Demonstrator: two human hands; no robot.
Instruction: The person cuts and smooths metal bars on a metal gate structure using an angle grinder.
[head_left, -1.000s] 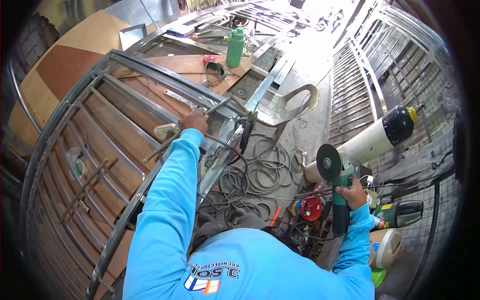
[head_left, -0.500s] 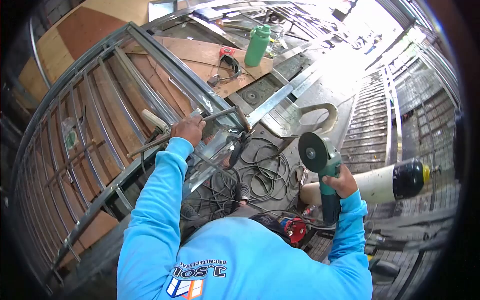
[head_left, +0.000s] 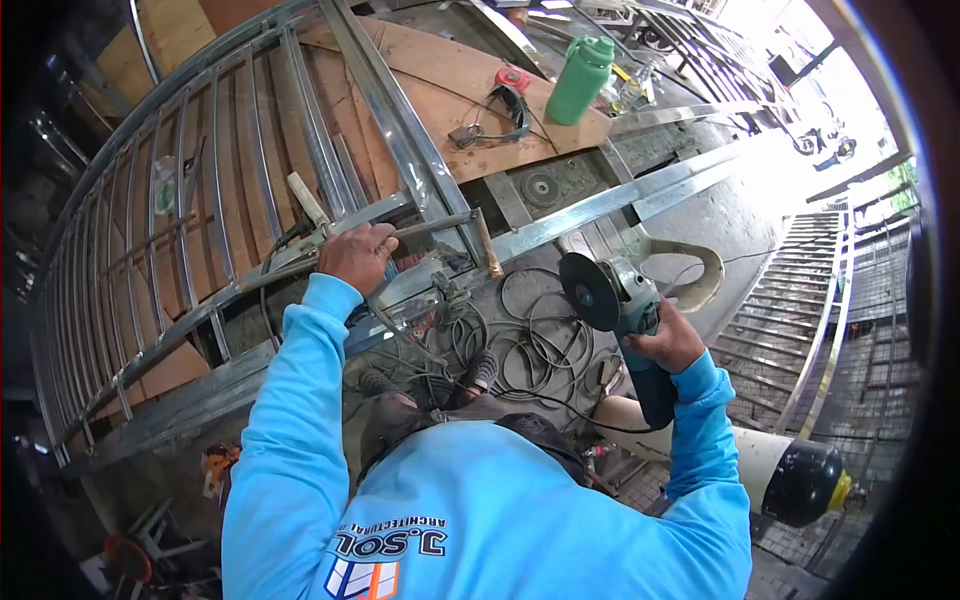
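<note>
My right hand (head_left: pixel 668 338) is wrapped around the body of a teal angle grinder (head_left: pixel 640 322). Its dark disc (head_left: pixel 590 291) faces left and is raised off the work. My left hand (head_left: pixel 357 258) is closed over a long rusty metal bar (head_left: pixel 435 224) lying across the galvanized steel frame (head_left: pixel 400 140). A short crosspiece (head_left: pixel 487 243) ends that bar near the frame's corner. Just beyond my left hand is a pale handle (head_left: pixel 308 200). The palm side of my left hand is hidden.
A green bottle (head_left: pixel 582 82) and headgear with a strap (head_left: pixel 505 115) rest on plywood (head_left: pixel 440 70). Coiled cables (head_left: pixel 540 345) lie on the floor near my feet. To the right are a gas cylinder (head_left: pixel 755 460), a plastic chair (head_left: pixel 690 265) and a barred metal panel (head_left: pixel 790 310).
My view has shifted, with the frame now further left and more floor showing at the lower left. The grinder sits slightly lower and further left; my left hand stays on the bar.
</note>
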